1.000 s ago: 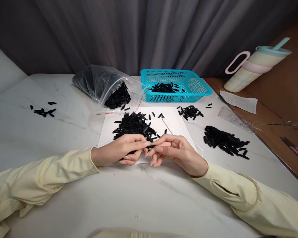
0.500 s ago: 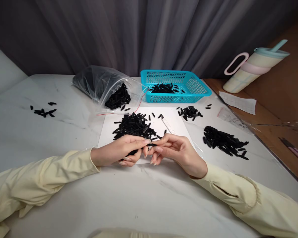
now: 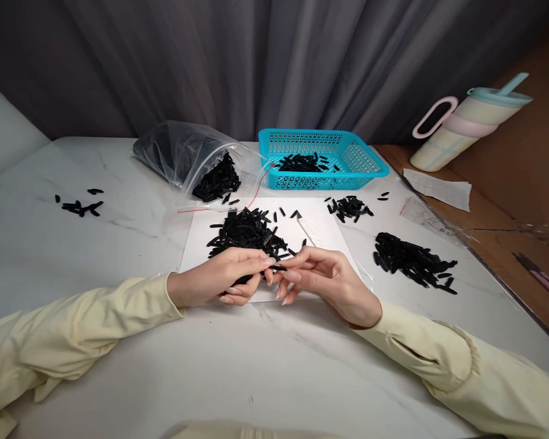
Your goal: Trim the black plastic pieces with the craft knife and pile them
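My left hand point(image 3: 231, 274) is closed, with black pieces partly showing under its curled fingers. Between the fingertips of both hands lies a small slender black piece point(image 3: 278, 268); my right hand point(image 3: 327, 277) pinches its right end. Just beyond my hands, a heap of similar black pieces point(image 3: 244, 231) rests on a white sheet point(image 3: 196, 235). On the same sheet, right of the heap, lies a white-handled cutter point(image 3: 309, 231) with a dark blade tip.
A clear bag point(image 3: 165, 149) spills black pieces at the back left, beside a blue basket point(image 3: 332, 181) holding more. Piles lie right point(image 3: 412, 261), back right point(image 3: 350, 208) and far left point(image 3: 81, 208). A handled tumbler point(image 3: 457, 134) stands at the far right.
The fingertips have shifted very slightly, and the black piece between them shows a little more plainly. Both hands stay in nearly the same place.
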`<state>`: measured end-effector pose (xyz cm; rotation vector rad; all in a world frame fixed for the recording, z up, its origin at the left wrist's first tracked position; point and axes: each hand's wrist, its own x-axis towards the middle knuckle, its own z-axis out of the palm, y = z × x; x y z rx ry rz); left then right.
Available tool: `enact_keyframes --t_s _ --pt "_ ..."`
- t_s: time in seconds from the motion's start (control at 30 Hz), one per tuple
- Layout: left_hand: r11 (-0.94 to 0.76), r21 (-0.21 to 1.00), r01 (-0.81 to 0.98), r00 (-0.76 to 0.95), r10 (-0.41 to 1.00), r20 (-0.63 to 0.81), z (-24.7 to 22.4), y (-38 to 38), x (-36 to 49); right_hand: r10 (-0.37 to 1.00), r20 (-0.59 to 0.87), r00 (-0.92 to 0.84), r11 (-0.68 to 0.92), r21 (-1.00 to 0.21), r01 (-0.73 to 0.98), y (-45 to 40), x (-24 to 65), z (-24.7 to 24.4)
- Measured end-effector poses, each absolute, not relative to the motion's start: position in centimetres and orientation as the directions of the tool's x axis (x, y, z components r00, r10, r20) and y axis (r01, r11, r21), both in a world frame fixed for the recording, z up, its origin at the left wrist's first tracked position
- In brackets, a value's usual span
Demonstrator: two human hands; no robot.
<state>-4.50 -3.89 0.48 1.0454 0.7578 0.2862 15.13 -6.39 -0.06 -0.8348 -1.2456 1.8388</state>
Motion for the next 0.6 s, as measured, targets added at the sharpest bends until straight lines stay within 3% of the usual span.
enact_keyframes --t_s 0.3,0.6 --pt "0.476 0.872 0.116 0.715 0.569 -0.406 0.33 -4.02 -4.50 0.829 -0.134 -0.542 -0.295 -0.930 -0.221 -6.38 15.41 0.12" --pt "0.470 0.875 0.116 0.717 0.570 -0.401 0.42 -4.06 -4.45 0.859 -0.080 -0.505 -0.201 -0.961 -0.190 -6.33 15.17 -0.51"
